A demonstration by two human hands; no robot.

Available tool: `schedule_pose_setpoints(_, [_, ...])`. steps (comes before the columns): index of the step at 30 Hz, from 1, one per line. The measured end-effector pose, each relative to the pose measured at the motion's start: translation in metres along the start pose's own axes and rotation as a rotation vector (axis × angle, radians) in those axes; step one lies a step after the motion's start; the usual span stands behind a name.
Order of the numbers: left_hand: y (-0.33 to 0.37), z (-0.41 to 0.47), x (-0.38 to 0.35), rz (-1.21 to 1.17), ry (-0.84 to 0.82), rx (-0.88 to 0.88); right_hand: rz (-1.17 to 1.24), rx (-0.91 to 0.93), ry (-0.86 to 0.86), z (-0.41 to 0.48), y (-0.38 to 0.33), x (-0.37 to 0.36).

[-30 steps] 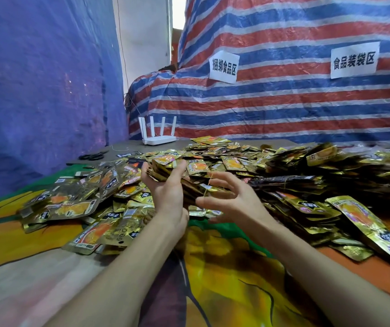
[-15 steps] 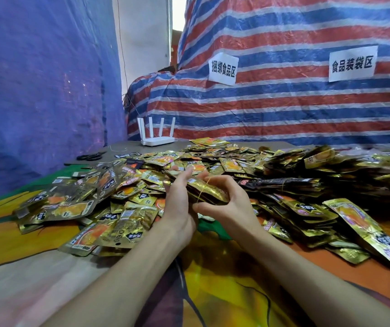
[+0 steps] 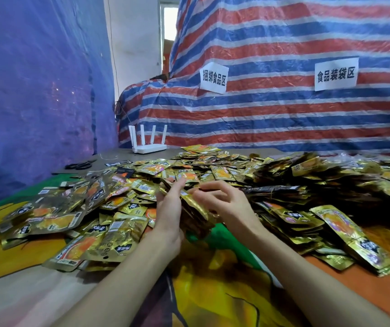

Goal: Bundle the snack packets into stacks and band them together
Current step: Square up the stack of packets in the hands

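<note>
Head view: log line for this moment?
stack: between hands | left hand: grips stack | right hand: at stack top, grip unclear | band: not seen | packets: piled around

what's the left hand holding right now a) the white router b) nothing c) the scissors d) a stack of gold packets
d: the left hand grips a stack of gold packets above the table, with the right hand reaching its fingers to the stack's top edge; the scissors and the router sit untouched at the back.
</note>
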State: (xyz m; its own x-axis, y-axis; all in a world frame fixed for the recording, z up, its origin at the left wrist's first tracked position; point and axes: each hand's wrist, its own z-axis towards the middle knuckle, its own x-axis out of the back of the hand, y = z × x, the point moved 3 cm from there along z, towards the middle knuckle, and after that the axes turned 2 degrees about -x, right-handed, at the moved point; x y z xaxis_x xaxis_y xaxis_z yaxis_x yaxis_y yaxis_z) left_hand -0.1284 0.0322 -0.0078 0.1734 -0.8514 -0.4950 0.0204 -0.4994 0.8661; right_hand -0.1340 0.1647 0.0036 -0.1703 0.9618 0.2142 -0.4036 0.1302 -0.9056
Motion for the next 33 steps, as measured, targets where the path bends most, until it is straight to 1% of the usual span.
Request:
schedule_pose_setpoints(2, [-0.004, 0.0, 0.001, 0.048, 0.002, 0.001, -0.177, -0.008, -0.089, -0.001, -0.004, -0.005])
schedule_pose_setpoints(3, [-0.005, 0.0, 0.001, 0.048, -0.019, 0.003, -0.205, -0.019, -0.106, 0.0, -0.006, -0.005])
schedule_pose_setpoints(8, [-0.006, -0.005, -0.006, -0.004, -0.181, 0.076, -0.139, -0.108, -0.188, -0.002, -0.01, 0.007])
schedule_pose_setpoints(10, [-0.006, -0.006, -0.01, -0.001, -0.207, 0.055, -0.118, -0.119, -0.201, -0.004, -0.009, 0.009])
schedule_pose_setpoints(11, [-0.006, -0.007, -0.011, 0.027, -0.199, 0.044, -0.144, -0.113, -0.188, -0.004, -0.01, 0.01])
schedule_pose_setpoints(13, [-0.005, -0.01, -0.013, 0.087, -0.199, -0.011, -0.222, -0.1, -0.151, -0.003, -0.017, 0.016])
schedule_pose_setpoints(16, [-0.003, -0.015, -0.016, 0.148, -0.193, -0.182, -0.343, -0.104, -0.096, 0.004, -0.037, 0.041])
schedule_pose_setpoints(18, [-0.003, -0.018, -0.016, 0.181, -0.188, -0.248, -0.521, -0.096, -0.013, 0.014, -0.056, 0.07])
schedule_pose_setpoints(21, [0.0, -0.017, -0.019, 0.255, -0.256, -0.288, -0.701, -0.138, 0.195, 0.036, -0.077, 0.119])
schedule_pose_setpoints(24, [0.001, -0.014, -0.024, 0.334, -0.282, -0.294, -0.951, -0.179, 0.457, 0.061, -0.079, 0.164])
schedule_pose_setpoints(27, [-0.004, -0.015, -0.024, 0.421, -0.307, -0.297, -1.088, -0.237, 0.616, 0.079, -0.066, 0.191])
schedule_pose_setpoints(29, [-0.007, -0.018, -0.023, 0.508, -0.343, -0.309, -1.135, -0.315, 0.648, 0.086, -0.051, 0.2])
schedule_pose_setpoints(33, [-0.007, -0.021, -0.023, 0.629, -0.392, -0.373, -1.238, -0.471, 0.569, 0.094, -0.025, 0.203])
